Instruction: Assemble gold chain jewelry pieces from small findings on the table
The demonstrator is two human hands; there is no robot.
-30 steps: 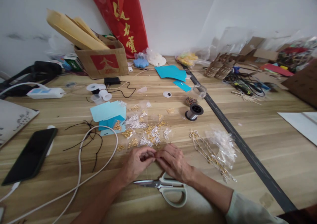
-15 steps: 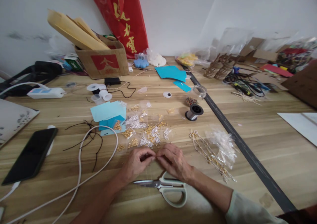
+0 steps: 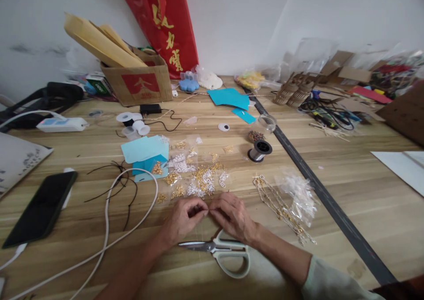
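Note:
My left hand is closed in a pinch, its fingertips meeting those of my right hand, which is pinched too. Whatever lies between the fingertips is too small to make out; a faint thin line hangs below them. Gold and silver beads are spread on the wood just beyond both hands. Scissors with pale handles lie below the hands, partly under my right wrist. To the right are bead chains beside clear plastic bags. A wire spool stands behind them.
A white cable loops at the left, near a black phone. Blue cards lie behind the left hand. A bead jar lies by the dark strip. A cardboard box stands at the back.

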